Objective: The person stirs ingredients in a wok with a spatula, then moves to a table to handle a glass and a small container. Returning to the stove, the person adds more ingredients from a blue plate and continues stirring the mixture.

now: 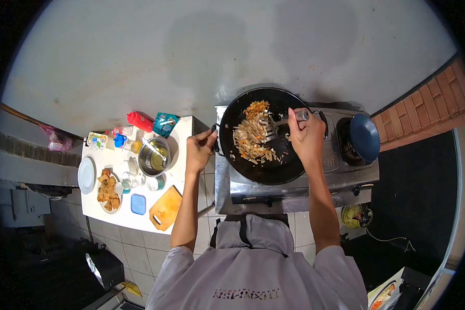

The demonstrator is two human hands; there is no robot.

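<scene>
My left hand (199, 151) is closed around the left side handle of a large black wok (274, 174), steadying it on the stove. In my right hand (308, 135) is the handle of a slotted metal spatula (270, 134). Its slotted end rests among pale, chopped strips of food (249, 140) mixed with small orange bits. An orange-brown heap of seasoning or minced bits (257, 109) lies at the wok's upper part. The food sits toward the wok's left side, leaving dark metal showing at right.
Right of the wok, a small dark blue pan (365, 138) sits on the steel stove (243, 182). A white table (134, 219) at left holds a metal pot (154, 157), a cutting board (165, 208), a plate of fried food (108, 190), a red bottle (140, 121) and jars.
</scene>
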